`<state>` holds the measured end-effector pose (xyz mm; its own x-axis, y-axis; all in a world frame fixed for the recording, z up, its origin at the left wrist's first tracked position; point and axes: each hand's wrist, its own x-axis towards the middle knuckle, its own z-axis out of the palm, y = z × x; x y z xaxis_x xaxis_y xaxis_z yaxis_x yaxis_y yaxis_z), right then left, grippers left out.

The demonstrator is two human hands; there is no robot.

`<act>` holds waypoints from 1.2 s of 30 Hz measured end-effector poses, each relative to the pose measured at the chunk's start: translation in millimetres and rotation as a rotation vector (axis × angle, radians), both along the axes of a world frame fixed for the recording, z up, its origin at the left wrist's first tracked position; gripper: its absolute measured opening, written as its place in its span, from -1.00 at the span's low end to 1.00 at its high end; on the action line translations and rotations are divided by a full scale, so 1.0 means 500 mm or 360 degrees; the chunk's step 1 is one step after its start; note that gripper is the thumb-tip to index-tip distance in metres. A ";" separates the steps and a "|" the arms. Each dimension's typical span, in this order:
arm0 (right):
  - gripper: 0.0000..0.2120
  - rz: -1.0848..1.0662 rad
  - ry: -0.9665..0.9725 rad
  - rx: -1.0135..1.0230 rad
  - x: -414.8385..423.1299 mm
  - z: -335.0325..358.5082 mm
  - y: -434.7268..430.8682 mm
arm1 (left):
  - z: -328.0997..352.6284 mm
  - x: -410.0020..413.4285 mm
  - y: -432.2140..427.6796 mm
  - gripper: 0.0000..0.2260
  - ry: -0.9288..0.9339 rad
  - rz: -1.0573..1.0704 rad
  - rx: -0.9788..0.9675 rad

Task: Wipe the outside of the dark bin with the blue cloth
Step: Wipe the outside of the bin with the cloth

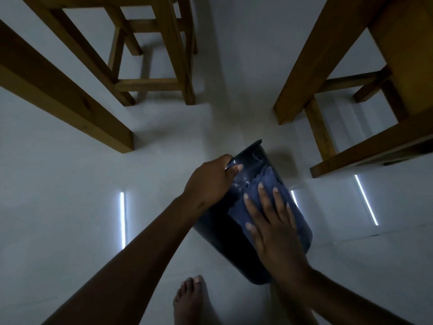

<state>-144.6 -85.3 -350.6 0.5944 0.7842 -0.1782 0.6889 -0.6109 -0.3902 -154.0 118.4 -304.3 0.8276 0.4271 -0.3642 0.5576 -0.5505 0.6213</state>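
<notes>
The dark bin (225,245) is tilted over the white floor, its open rim pointing away from me. My left hand (208,181) grips the rim on the left side, fingers curled over the edge. The blue cloth (262,184) lies flat on the bin's upper outside wall. My right hand (271,221) presses on the cloth with its fingers spread. The bin's base is near my feet, partly hidden by my right forearm.
Wooden table and stool legs (178,55) stand ahead on the left, another wooden frame (318,127) on the right. My bare foot (194,299) rests on the glossy floor (70,207) just below the bin. Light strips reflect in the floor.
</notes>
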 end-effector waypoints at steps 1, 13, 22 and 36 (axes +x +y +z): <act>-0.50 -0.0074 0.0020 0.0059 0.021 0.002 0.012 | 0.004 0.000 0.003 -0.77 -0.0018 -0.0014 -0.0086; -0.51 0.0072 -0.0077 0.0045 0.048 0.001 0.002 | -0.010 -0.031 0.013 -0.85 -0.0143 -0.0050 -0.0189; -0.50 -0.0047 -0.0025 -0.0003 0.015 0.006 -0.010 | -0.015 -0.038 0.014 -0.79 -0.0118 -0.0024 -0.0124; -0.49 0.0091 -0.0125 0.0002 0.039 -0.001 0.003 | 0.002 -0.001 0.007 -0.84 -0.0110 -0.0011 -0.0223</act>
<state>-124.9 -84.0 -350.9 0.5610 0.8173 -0.1319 0.7510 -0.5695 -0.3342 -154.3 122.1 -303.4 0.8554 0.3704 -0.3621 0.5075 -0.4595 0.7289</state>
